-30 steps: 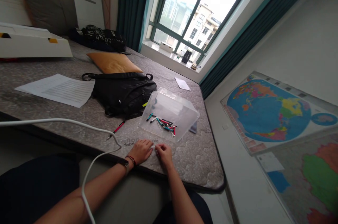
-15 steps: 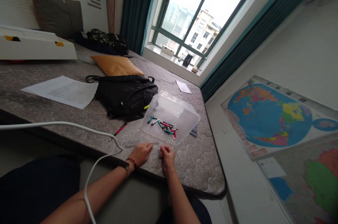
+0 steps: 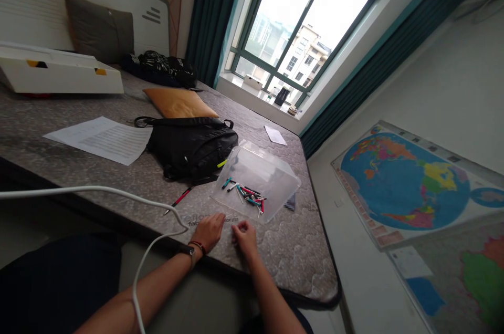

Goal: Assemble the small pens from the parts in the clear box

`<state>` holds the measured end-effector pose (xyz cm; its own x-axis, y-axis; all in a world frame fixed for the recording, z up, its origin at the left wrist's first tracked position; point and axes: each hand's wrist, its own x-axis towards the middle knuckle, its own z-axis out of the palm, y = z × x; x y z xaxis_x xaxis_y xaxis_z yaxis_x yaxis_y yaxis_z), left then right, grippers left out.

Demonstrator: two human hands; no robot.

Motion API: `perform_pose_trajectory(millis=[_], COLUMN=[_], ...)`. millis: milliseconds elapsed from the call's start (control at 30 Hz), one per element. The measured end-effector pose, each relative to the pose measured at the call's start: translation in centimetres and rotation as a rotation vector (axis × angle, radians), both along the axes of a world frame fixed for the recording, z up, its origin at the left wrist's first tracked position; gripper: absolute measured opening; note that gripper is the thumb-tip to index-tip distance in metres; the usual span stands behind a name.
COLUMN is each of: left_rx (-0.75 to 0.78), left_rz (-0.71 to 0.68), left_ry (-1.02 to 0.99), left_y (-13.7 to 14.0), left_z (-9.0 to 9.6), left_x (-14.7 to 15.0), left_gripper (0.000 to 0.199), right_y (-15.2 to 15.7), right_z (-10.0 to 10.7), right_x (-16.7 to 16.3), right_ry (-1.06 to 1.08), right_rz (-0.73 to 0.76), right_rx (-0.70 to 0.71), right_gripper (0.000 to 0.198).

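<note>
My left hand, with a watch and a red-brown bracelet at the wrist, is closed just above the mattress. Close on its right, my right hand has thumb and fingers pinched together. What either hand holds is too small or hidden to make out. Just beyond them lies a clear plastic bin tipped on its side, its opening towards me. Several pen parts in black, red, teal and white are scattered inside it. A red and black pen rests on the mattress left of the bin.
A black backpack lies beside the bin, with a printed sheet and a brown envelope near it. A white cable loops across the left forearm. A white box sits at the far left, a small paper behind the bin.
The thin pale stick seen between my hands no longer shows clearly. My right hand has turned and shifted slightly left and down. The whole view has tilted a little.
</note>
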<state>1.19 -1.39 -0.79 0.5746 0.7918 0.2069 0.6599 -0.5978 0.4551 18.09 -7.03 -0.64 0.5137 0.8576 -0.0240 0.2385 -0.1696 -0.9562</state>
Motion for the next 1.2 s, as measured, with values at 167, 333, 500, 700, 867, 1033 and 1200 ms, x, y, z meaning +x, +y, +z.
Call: perform_pose_trajectory(millis=[167,333,500,700,867,1033,1200], left_rx=[0.001,-0.015,-0.005,0.019,0.028,-0.031,-0.080], left_rz=[0.004,-0.053,-0.159,-0.237,-0.242,-0.069,0.008], left_ry=[-0.011,0.005,0.070,0.086,0.049,0.085,0.097], left_y=[0.0,-0.1,-0.2,-0.3,-0.4,-0.1,0.0], left_z=[0.0,0.3,0.6,1.1,1.2,0.4,0.2], left_x=[0.0,0.1,0.0,0.0,0.2,0.4,0.5], left_gripper=[0.032,0.029,0.026,0.031,0.034,0.031,0.036], right_y=[0.0,-2.7,-2.6,-1.6,-1.2,0.3,2.0], right_z=[1.2,-0.8,-0.4,-0.5,-0.7,0.3,2.4], right_x=[2.3,-0.5,-1.8,-2.1,-3.1,-1.5,1.8], right_ry=[0.075,-0.409,-0.328,-0.046,0.182,0.323,0.400], right_rz=[-0.383,-0.053,0.056,0.058,-0.025,-0.139,-0.249], right_rx=[0.140,0.054,0.055,0.137,0.242,0.142,0.129], right_gripper=[0.049,0.022,0.022,0.024,0.029,0.032,0.041])
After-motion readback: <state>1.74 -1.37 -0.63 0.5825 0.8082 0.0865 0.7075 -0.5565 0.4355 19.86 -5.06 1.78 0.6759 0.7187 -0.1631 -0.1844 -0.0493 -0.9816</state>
